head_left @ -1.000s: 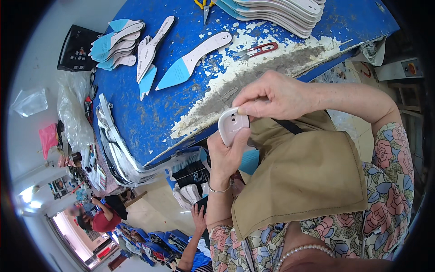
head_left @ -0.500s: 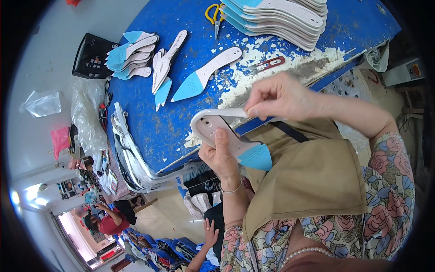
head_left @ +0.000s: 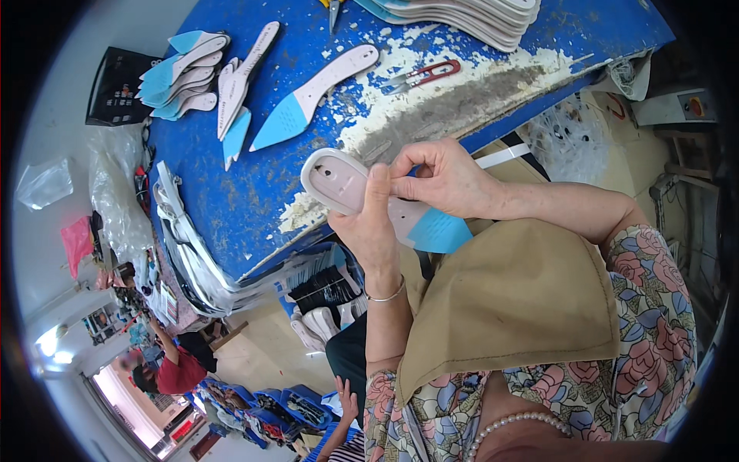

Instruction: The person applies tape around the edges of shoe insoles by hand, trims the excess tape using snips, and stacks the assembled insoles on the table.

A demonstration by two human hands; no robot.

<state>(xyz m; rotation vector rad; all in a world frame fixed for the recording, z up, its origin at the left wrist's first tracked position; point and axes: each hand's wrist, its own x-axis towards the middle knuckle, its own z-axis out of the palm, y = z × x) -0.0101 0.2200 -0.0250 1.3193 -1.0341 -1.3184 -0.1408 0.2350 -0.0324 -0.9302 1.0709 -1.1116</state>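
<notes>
My left hand [head_left: 366,223] grips a pale shoe insole [head_left: 344,185] with a blue pointed toe, its thumb pressed on the upper face. A white strip [head_left: 504,156] curves around the insole's heel edge, and its loose tail sticks out past my right hand [head_left: 443,181]. The right fingers are closed in a pinch on that strip at the insole's side, near the left thumb. Behind them on the table lies a single insole [head_left: 315,96] with a blue toe. Red-handled thread snips [head_left: 427,75] rest to its right.
The blue table [head_left: 223,200] has worn, peeling paint. A tall stack of insoles [head_left: 477,23] stands at the back, smaller piles [head_left: 181,77] at left beside a black bag [head_left: 115,88]. White strips [head_left: 181,231] lie along the left edge. A person in red [head_left: 181,373] is in the background.
My right hand has drawn the strip down along the insole's side and now sits close to the left thumb. The strip lies against the heel edge. The view has shifted slightly.
</notes>
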